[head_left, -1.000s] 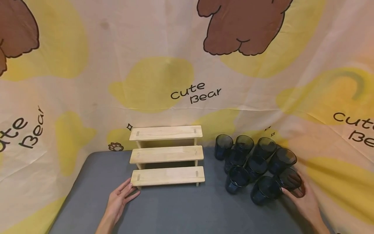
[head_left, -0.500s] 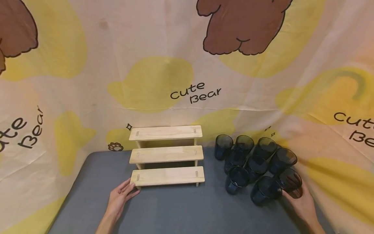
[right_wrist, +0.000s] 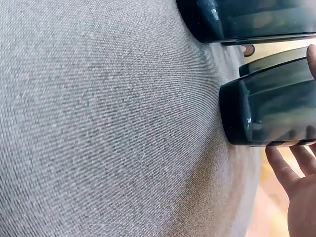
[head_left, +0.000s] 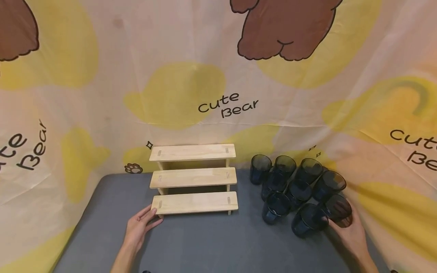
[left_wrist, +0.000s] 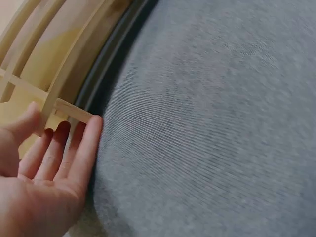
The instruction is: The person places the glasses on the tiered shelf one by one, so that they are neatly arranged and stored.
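Observation:
A three-step wooden display shelf [head_left: 194, 203] stands on the grey table at the left of centre. My left hand [head_left: 135, 229] holds the front left corner of its lowest step, thumb over the board. In the left wrist view the fingers [left_wrist: 89, 148] reach the short leg below that board. To the right, my right hand [head_left: 353, 232] grips the rightmost dark blue drinking glass [head_left: 336, 203], its fingers showing through the tinted side. Thumb and fingers lie on opposite sides of that glass [right_wrist: 281, 106] in the right wrist view.
Several more matching glasses stand crowded together upright, including one front glass [head_left: 308, 222] right beside the gripped one. Behind the grey tabletop [head_left: 205, 246] hangs a patterned bear cloth [head_left: 170, 98], which also closes in both sides.
My right hand has settled more closely round the rightmost glass. The left hand stays at the shelf corner; the whole head view has shifted slightly.

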### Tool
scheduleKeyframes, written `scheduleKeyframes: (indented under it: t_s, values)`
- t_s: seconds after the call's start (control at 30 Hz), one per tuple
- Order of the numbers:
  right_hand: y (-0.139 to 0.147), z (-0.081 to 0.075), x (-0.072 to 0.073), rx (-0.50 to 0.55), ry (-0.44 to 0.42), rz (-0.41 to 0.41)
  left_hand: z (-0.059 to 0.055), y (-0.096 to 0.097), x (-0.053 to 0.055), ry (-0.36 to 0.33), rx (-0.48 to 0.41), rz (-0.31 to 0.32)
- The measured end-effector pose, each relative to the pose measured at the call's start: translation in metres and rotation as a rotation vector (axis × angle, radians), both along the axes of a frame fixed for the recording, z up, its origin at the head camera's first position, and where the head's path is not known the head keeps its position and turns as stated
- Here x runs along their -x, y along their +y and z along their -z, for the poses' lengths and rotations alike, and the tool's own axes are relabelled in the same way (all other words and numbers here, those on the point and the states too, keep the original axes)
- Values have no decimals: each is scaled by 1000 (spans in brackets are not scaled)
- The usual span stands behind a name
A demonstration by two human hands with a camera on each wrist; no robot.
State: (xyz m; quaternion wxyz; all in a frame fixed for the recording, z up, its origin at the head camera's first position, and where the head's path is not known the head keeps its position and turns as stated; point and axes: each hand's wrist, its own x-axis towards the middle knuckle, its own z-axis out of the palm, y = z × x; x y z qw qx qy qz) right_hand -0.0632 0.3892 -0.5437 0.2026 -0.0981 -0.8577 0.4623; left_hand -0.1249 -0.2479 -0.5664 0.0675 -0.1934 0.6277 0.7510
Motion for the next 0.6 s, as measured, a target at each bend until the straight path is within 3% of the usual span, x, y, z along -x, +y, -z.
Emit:
scheduleKeyframes:
  t_s: [0.17,0.6]
  values:
    - [-1,1,2,28,27,14,-3,1,0,-2,-3,-7]
    - [-2,-6,2,45,-21,26,-9,-5,5,-41,-22,44]
